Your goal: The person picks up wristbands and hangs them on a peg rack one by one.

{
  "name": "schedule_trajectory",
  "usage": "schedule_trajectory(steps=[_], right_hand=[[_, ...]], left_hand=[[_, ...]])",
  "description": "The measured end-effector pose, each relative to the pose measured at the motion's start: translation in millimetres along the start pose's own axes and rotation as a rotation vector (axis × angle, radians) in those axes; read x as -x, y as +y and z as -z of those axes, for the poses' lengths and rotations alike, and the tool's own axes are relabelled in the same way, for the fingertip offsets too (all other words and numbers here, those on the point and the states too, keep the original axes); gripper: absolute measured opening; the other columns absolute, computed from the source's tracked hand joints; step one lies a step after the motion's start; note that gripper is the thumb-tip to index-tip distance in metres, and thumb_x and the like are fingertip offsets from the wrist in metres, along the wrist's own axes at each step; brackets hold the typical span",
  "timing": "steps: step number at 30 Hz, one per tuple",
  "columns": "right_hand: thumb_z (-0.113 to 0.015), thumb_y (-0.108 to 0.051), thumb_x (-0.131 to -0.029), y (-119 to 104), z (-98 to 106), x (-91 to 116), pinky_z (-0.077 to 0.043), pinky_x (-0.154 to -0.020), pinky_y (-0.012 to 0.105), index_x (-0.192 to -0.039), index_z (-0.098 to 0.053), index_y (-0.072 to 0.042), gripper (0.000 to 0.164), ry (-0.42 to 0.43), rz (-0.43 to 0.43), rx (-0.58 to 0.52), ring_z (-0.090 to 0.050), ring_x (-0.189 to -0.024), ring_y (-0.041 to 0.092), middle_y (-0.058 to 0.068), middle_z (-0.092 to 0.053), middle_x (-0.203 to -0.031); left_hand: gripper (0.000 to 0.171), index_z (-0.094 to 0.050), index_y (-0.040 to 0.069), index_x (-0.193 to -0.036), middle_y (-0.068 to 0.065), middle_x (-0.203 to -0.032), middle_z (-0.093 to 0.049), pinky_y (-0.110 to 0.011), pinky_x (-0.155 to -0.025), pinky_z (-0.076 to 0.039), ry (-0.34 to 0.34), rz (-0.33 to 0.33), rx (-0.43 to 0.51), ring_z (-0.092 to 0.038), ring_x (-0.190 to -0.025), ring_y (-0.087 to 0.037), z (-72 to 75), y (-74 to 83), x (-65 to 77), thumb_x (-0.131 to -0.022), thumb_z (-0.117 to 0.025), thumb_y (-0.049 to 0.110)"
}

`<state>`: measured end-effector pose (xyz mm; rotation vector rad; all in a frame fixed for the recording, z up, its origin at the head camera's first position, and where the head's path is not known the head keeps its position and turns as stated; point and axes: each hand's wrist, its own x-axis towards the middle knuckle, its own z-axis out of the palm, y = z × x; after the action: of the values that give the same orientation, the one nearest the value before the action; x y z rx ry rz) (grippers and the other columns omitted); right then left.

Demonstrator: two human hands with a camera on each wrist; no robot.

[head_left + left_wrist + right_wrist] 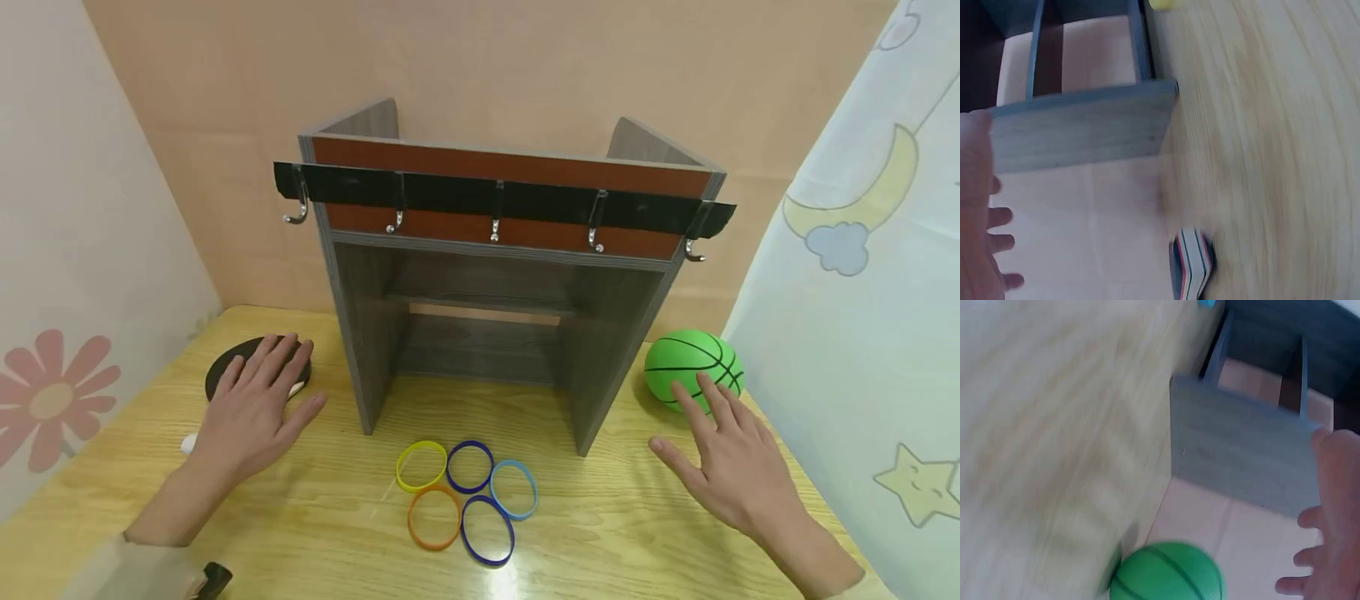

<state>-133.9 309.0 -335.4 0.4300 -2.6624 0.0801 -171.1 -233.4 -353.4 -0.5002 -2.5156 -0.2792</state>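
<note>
My left hand [251,412] hovers palm down over the table's left side, fingers straight and spread, overlapping a black round paddle-like thing [225,367] in the head view. On the right, my right hand [731,462] is spread the same way, its fingertips overlapping a green ball with black lines [686,367]. Neither hand holds anything. Between them lie several rings: a yellow ring [400,477], an orange ring [412,525], a light blue ring [534,492] and two dark blue rings, one upper [450,472] and one lower [467,537].
A grey wooden shelf [348,333] stands at the back centre. Across its reddish front board runs a black strip [450,190] with several metal hooks [495,229]. A small white object [188,443] lies by the left wrist, and a dark object [216,579] shows at the left sleeve.
</note>
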Motion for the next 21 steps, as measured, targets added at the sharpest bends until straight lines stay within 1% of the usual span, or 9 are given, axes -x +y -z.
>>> schedule_trajectory(steps=[2, 3, 5, 7, 10, 14, 16, 18, 21], right_hand=[[-0.068, -0.041, -0.082, -11.7, -2.3, 1.3, -0.047, -0.077, 0.057, -0.131, -0.051, -0.005, 0.063, 0.100, 0.052, -0.034, -0.047, -0.112, 0.043, 0.020, -0.045, -0.132], [-0.069, -0.038, -0.080, -18.0, -4.6, 1.6, -0.050, -0.067, 0.052, -0.121, -0.057, -0.004, 0.055, 0.148, 0.086, -0.053, -0.054, -0.102, 0.039, 0.018, -0.052, -0.122], [-0.069, -0.031, -0.077, -31.0, -12.2, 1.4, -0.052, -0.054, 0.044, -0.104, -0.063, -0.005, 0.038, 0.213, 0.164, -0.096, -0.059, -0.089, 0.030, 0.010, -0.059, -0.104], [-0.068, -0.027, -0.075, -44.0, -23.3, 0.0, -0.051, -0.050, 0.036, -0.094, -0.065, -0.009, 0.027, 0.223, 0.237, -0.131, -0.060, -0.083, 0.022, 0.002, -0.060, -0.094], [-0.071, -0.022, -0.073, -61.8, -43.4, -2.6, -0.050, -0.049, 0.028, -0.088, -0.065, -0.012, 0.019, 0.164, 0.293, -0.190, -0.059, -0.078, 0.013, -0.005, -0.059, -0.090], [-0.074, -0.019, -0.075, -80.9, -66.4, -7.2, -0.046, -0.050, 0.022, -0.089, -0.066, -0.014, 0.018, 0.021, 0.287, -0.284, -0.055, -0.069, 0.005, -0.009, -0.058, -0.084], [-0.072, -0.021, -0.078, -88.7, -74.1, -11.7, -0.042, -0.050, 0.020, -0.088, -0.065, -0.015, 0.014, -0.054, 0.274, -0.344, -0.050, -0.065, 0.002, -0.011, -0.054, -0.077], [-0.071, -0.024, -0.082, -95.9, -79.0, -17.4, -0.035, -0.046, 0.018, -0.082, -0.061, -0.020, 0.011, -0.127, 0.247, -0.408, -0.041, -0.058, -0.001, -0.013, -0.046, -0.068], [-0.069, -0.031, -0.085, -105.5, -84.6, -26.6, -0.033, -0.045, 0.018, -0.081, -0.061, -0.021, 0.013, -0.216, 0.200, -0.475, -0.037, -0.055, -0.001, -0.016, -0.041, -0.063]], left_hand=[[0.065, -0.040, 0.002, -0.143, -0.018, -0.144, -0.038, -0.056, -0.105, -0.024, 0.093, -0.034, 0.098, -0.028, -0.134, -0.035, -2.9, 2.6, -4.4, -0.095, -0.052, 0.044], [0.063, -0.041, 0.001, -0.142, -0.019, -0.141, -0.040, -0.056, -0.101, -0.028, 0.140, -0.048, 0.151, -0.032, -0.131, -0.037, -4.4, 4.1, -6.9, -0.095, -0.052, 0.041], [0.059, -0.043, -0.001, -0.140, -0.020, -0.136, -0.045, -0.054, -0.095, -0.035, 0.228, -0.072, 0.253, -0.039, -0.124, -0.038, -7.1, 7.6, -12.5, -0.096, -0.051, 0.038], [0.055, -0.046, -0.001, -0.138, -0.020, -0.130, -0.048, -0.051, -0.088, -0.040, 0.304, -0.074, 0.340, -0.045, -0.117, -0.037, -10.2, 11.9, -18.0, -0.098, -0.050, 0.036], [0.049, -0.048, -0.002, -0.135, -0.020, -0.123, -0.052, -0.037, -0.088, -0.044, 0.389, -0.069, 0.464, -0.051, -0.109, -0.036, -16.3, 19.0, -26.3, -0.098, -0.050, 0.030], [0.039, -0.052, -0.006, -0.129, -0.022, -0.113, -0.057, -0.019, -0.088, -0.044, 0.503, -0.080, 0.630, -0.055, -0.102, -0.035, -24.9, 29.6, -38.1, -0.095, -0.055, 0.012], [0.035, -0.056, -0.008, -0.124, -0.023, -0.108, -0.059, -0.018, -0.086, -0.046, 0.565, -0.079, 0.685, -0.057, -0.098, -0.033, -26.0, 36.2, -43.8, -0.091, -0.057, 0.000], [0.032, -0.059, -0.013, -0.117, -0.024, -0.102, -0.060, -0.016, -0.083, -0.048, 0.622, -0.070, 0.729, -0.059, -0.094, -0.030, -20.4, 47.5, -49.1, -0.085, -0.057, -0.012], [0.028, -0.060, -0.017, -0.108, -0.027, -0.098, -0.060, -0.017, -0.081, -0.049, 0.666, -0.049, 0.792, -0.060, -0.092, -0.022, -12.6, 59.4, -53.1, -0.080, -0.056, -0.022]])
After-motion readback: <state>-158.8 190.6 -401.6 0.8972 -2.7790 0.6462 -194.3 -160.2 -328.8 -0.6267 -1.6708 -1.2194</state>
